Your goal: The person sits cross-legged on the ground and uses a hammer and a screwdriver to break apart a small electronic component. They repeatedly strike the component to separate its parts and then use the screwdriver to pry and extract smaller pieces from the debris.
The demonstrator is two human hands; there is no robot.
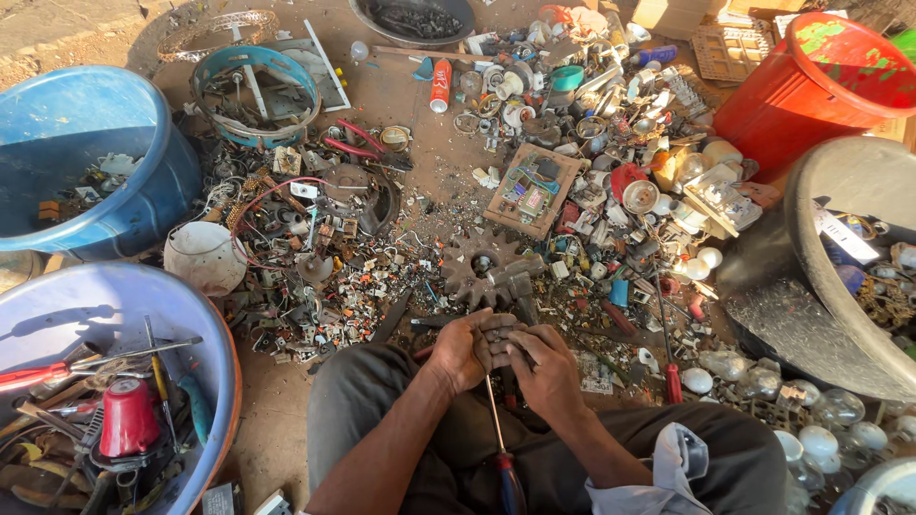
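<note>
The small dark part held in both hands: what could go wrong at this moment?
1. Both hands, left hand and right hand, grip the small dark part; if it slips, it may be lost in the scrap on the ground.
2. The screwdriver lies loose across the lap and could roll off.
3. Glass bulbs lie near the right knee; a careless move might break them.

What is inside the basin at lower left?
The basin holds a red canister, red-handled pliers and long metal tools; whatever lies beneath them is covered.

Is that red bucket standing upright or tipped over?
Tipped. The red bucket leans on its side, its open mouth turned toward the camera so the inside shows. What it holds, I cannot tell.
</note>
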